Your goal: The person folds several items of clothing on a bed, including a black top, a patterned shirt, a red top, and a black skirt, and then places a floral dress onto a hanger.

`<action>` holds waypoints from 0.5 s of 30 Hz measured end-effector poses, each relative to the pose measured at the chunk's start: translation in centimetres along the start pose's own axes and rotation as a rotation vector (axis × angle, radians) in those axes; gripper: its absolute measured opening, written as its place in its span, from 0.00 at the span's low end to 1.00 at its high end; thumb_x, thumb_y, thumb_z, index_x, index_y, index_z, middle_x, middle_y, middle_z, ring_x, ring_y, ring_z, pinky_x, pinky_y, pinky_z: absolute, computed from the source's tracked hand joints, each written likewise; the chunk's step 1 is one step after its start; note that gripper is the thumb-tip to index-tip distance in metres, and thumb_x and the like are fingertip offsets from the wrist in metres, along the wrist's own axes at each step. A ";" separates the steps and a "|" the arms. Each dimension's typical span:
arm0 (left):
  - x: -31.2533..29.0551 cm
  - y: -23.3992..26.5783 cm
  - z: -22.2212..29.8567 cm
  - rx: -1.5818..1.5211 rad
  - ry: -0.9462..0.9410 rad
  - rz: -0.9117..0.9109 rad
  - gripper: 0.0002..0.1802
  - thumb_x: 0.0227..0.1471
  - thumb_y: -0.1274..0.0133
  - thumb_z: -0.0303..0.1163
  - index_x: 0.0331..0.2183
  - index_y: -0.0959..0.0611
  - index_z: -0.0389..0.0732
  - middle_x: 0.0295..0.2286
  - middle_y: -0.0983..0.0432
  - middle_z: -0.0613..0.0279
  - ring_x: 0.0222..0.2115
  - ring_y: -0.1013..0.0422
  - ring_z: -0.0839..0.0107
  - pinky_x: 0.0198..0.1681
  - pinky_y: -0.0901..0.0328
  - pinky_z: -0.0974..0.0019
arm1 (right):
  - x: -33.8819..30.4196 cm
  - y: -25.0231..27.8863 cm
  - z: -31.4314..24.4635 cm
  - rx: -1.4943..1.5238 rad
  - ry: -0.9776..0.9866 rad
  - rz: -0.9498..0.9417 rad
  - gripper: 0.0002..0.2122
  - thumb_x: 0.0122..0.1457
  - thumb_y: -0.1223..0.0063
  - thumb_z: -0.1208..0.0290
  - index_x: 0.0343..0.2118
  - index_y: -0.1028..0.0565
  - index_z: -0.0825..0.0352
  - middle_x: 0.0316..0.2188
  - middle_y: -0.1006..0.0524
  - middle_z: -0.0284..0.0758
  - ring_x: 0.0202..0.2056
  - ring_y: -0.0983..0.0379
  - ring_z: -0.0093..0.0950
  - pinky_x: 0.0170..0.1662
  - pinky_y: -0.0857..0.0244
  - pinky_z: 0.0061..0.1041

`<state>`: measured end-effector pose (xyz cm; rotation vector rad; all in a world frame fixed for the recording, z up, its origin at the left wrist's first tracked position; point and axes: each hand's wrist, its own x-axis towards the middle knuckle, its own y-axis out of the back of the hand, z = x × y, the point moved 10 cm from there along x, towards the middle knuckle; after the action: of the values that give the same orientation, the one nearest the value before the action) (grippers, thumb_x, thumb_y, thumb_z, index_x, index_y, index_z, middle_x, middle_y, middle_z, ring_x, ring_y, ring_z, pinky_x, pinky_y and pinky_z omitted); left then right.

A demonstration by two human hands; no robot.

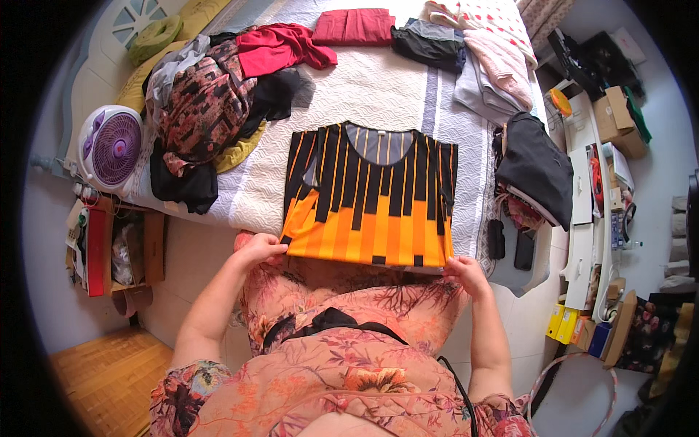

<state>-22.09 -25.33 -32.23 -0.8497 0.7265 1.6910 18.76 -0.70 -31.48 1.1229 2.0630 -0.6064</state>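
Note:
A black and orange striped top (368, 207) lies spread out on the near edge of the bed, its scooped neckline pointing away from me. My left hand (263, 250) pinches the garment's lower left corner. At the lower right corner, my right hand (467, 274) grips the hem between thumb and fingers. The hem is stretched fairly straight between both hands, just above my lap. The top's short sleeves lie out at either side, the left one partly folded over.
A heap of loose clothes (200, 109) covers the bed's left side, beside a purple and white fan (111, 149). Folded red cloth (354, 28), folded dark clothes (429, 45) and pink towels (499, 65) line the far side. Dark folded garments (535, 167) are stacked at the right.

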 end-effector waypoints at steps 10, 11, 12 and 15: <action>-4.2 0.9 6.7 -0.208 -0.079 -0.233 0.08 0.46 0.53 0.32 0.23 0.25 0.38 0.17 0.31 0.67 0.17 0.37 0.78 0.20 0.40 0.76 | -4.0 -1.1 -6.8 0.237 0.111 -0.264 0.08 0.52 0.56 0.71 0.29 0.32 0.71 0.23 0.28 0.36 0.21 0.32 0.24 0.25 0.35 0.22; -3.3 1.7 9.0 -0.287 -0.137 -0.161 0.07 0.46 0.53 0.32 0.24 0.25 0.39 0.17 0.31 0.66 0.17 0.37 0.77 0.19 0.40 0.75 | -2.0 -0.2 -8.5 0.262 0.240 -0.240 0.08 0.52 0.56 0.70 0.30 0.32 0.71 0.24 0.28 0.35 0.23 0.32 0.23 0.28 0.35 0.22; -1.1 2.5 10.6 -0.385 -0.197 -0.203 0.08 0.46 0.53 0.33 0.26 0.26 0.39 0.19 0.31 0.66 0.19 0.36 0.77 0.21 0.39 0.75 | -0.6 -0.4 -10.3 0.329 0.270 -0.225 0.08 0.53 0.57 0.69 0.30 0.32 0.69 0.25 0.28 0.36 0.25 0.32 0.23 0.30 0.35 0.23; 2.6 5.0 14.7 -0.570 -0.269 0.086 0.14 0.46 0.51 0.38 0.34 0.30 0.41 0.27 0.31 0.65 0.25 0.34 0.76 0.27 0.36 0.73 | 1.9 -1.9 -16.0 0.342 0.409 -0.065 0.11 0.53 0.57 0.67 0.36 0.32 0.68 0.32 0.29 0.37 0.34 0.31 0.24 0.34 0.35 0.23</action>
<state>-30.11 -13.32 -25.84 -0.9548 0.0891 2.0803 10.74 10.17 -22.53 1.4785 2.4093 -0.8415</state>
